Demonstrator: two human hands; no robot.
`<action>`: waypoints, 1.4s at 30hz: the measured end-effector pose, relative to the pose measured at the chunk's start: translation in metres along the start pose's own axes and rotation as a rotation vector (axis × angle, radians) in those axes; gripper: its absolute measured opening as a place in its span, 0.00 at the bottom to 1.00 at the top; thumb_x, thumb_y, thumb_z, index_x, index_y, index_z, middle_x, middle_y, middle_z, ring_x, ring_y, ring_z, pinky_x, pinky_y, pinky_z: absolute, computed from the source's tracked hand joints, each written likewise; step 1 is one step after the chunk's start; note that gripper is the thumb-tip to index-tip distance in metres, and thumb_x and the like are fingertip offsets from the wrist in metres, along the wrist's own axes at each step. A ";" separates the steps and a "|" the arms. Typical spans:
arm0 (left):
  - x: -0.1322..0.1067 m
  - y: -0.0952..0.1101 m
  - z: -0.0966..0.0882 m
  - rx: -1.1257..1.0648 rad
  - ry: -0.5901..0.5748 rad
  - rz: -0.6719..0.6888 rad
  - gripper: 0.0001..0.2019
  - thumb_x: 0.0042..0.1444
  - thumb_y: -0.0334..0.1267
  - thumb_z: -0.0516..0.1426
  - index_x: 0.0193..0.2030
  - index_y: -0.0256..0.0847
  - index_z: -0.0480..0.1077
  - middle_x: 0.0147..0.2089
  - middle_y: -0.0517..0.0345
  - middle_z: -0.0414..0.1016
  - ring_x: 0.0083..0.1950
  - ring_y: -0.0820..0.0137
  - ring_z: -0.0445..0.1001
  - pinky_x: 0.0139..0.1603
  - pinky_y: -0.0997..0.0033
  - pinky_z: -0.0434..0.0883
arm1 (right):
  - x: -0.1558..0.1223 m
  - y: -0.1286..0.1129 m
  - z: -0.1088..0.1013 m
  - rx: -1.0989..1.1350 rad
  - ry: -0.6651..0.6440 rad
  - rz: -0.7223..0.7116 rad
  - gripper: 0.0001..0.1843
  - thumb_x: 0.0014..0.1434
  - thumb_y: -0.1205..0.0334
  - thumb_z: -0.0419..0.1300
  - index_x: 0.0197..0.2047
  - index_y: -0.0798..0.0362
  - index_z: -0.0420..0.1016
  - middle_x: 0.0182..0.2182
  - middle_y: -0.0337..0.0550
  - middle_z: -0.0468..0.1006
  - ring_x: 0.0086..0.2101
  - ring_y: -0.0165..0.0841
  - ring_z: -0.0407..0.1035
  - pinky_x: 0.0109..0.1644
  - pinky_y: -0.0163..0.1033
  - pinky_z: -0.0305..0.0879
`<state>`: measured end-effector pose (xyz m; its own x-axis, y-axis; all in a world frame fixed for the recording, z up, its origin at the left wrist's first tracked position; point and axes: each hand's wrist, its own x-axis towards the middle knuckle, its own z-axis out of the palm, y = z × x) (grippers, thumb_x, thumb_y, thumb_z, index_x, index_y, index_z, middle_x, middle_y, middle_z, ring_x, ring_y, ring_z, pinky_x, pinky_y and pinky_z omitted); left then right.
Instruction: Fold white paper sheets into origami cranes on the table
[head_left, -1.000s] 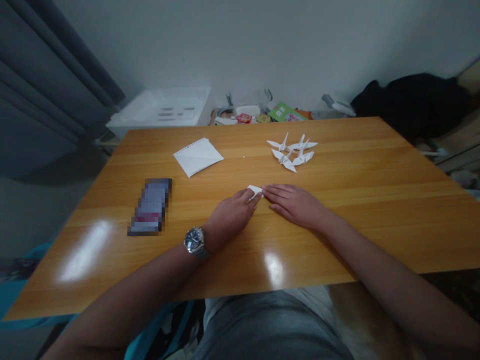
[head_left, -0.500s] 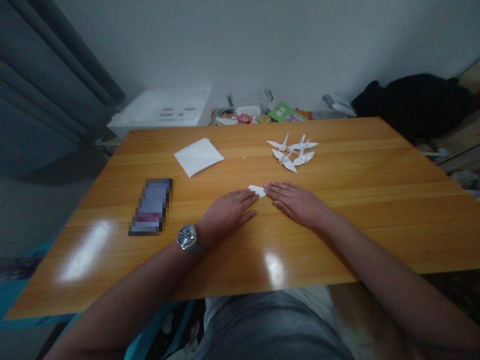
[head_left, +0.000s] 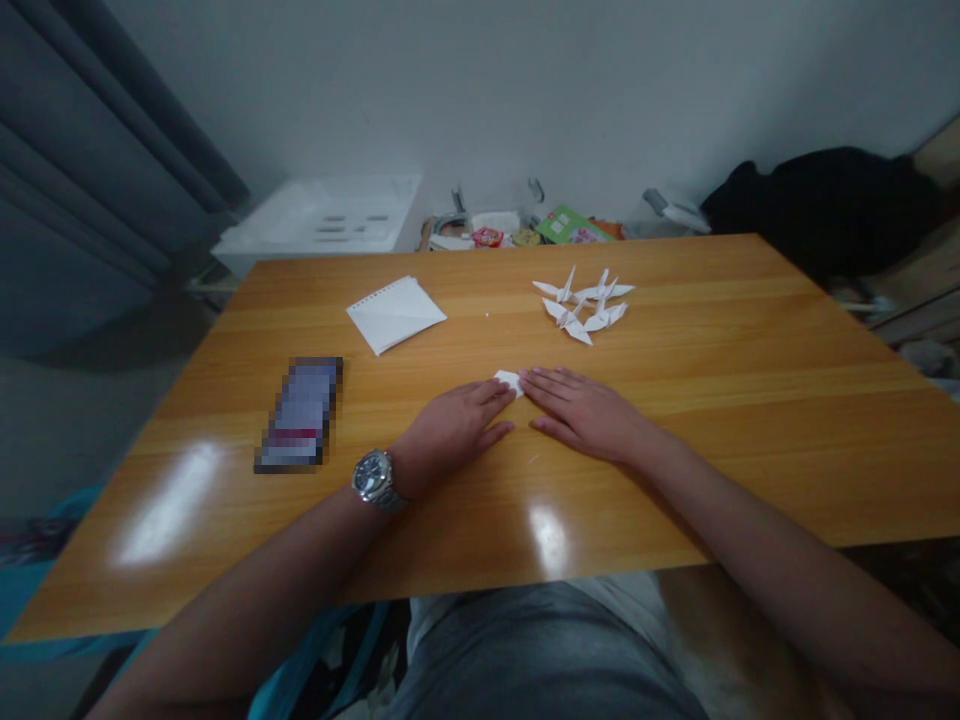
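A small folded piece of white paper (head_left: 511, 380) lies flat on the wooden table (head_left: 675, 400), partly covered by fingers from both sides. My left hand (head_left: 466, 424), with a metal watch (head_left: 373, 476) on its wrist, rests with outstretched fingertips on the paper's left part. From the right, my right hand (head_left: 581, 412) lies flat with its fingers stretched over the paper's right part, the thumb apart. Beyond the hands, several white paper cranes (head_left: 585, 305) stand in a group.
Sheets of white paper (head_left: 397, 313) with a perforated edge lie at the back left. A pixelated phone (head_left: 301, 412) is nearer the left edge. Behind the table are a white plastic tray (head_left: 330, 215), a green booklet (head_left: 574, 226) and a black cloth (head_left: 817, 205).
My right hand has slid slightly left and covers more of the folded paper. The left hand stays nearly in place.
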<state>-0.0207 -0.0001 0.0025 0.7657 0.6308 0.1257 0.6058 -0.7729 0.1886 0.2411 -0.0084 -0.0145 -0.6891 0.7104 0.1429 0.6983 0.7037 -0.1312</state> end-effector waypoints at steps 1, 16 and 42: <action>0.000 0.000 0.000 -0.002 0.002 0.000 0.24 0.72 0.46 0.51 0.68 0.35 0.66 0.68 0.43 0.69 0.68 0.57 0.69 0.68 0.57 0.68 | 0.000 0.000 0.001 0.002 -0.011 0.003 0.33 0.74 0.48 0.47 0.74 0.59 0.56 0.72 0.55 0.58 0.70 0.43 0.55 0.74 0.54 0.53; 0.001 -0.012 -0.009 -0.073 -0.024 0.019 0.21 0.73 0.46 0.49 0.66 0.39 0.66 0.67 0.47 0.71 0.66 0.60 0.71 0.68 0.56 0.68 | -0.003 0.000 0.002 0.075 -0.026 0.031 0.35 0.73 0.45 0.47 0.77 0.50 0.49 0.73 0.50 0.55 0.71 0.42 0.52 0.74 0.56 0.52; -0.001 -0.016 -0.007 -0.008 -0.037 0.091 0.20 0.74 0.43 0.47 0.64 0.39 0.70 0.69 0.47 0.68 0.68 0.61 0.69 0.72 0.56 0.64 | -0.006 0.001 0.004 0.091 -0.031 0.034 0.36 0.73 0.45 0.48 0.78 0.48 0.44 0.74 0.50 0.51 0.72 0.42 0.49 0.74 0.57 0.49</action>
<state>-0.0330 0.0118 0.0061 0.8251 0.5548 0.1064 0.5318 -0.8264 0.1854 0.2453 -0.0115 -0.0196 -0.6718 0.7331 0.1062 0.7021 0.6758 -0.2244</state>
